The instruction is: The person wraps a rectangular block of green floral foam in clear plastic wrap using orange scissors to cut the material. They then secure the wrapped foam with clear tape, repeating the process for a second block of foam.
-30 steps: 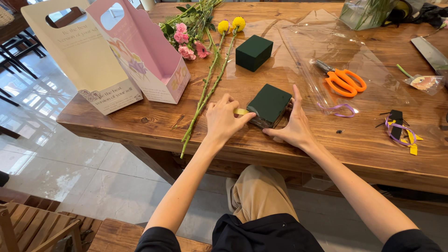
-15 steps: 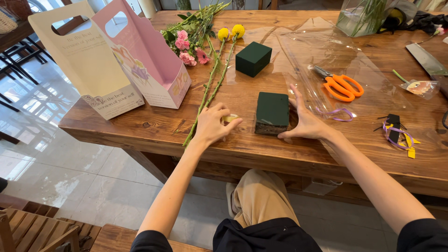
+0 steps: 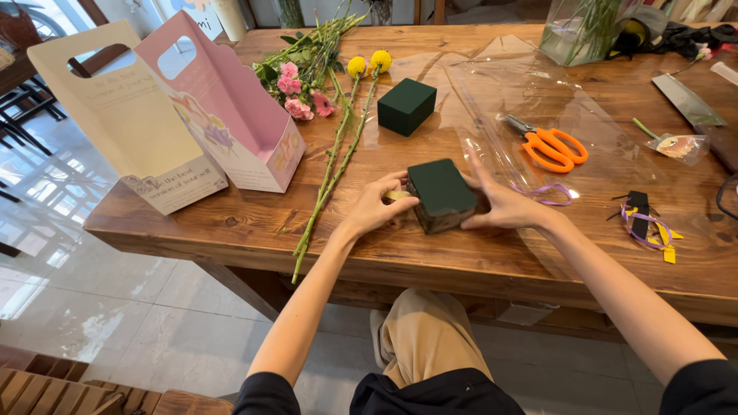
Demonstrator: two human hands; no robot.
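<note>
A person's 2 hands grip a dark green foam block point(image 3: 440, 195) near the front edge of a wooden worktop point(image 3: 461, 261). The left hand point(image 3: 378, 206) presses its left side, fingers curled; the right hand point(image 3: 503, 206) cups its right side. A second green block point(image 3: 406, 106) sits farther back. Orange scissors point(image 3: 550, 146) lie right, on clear wrap.
</note>
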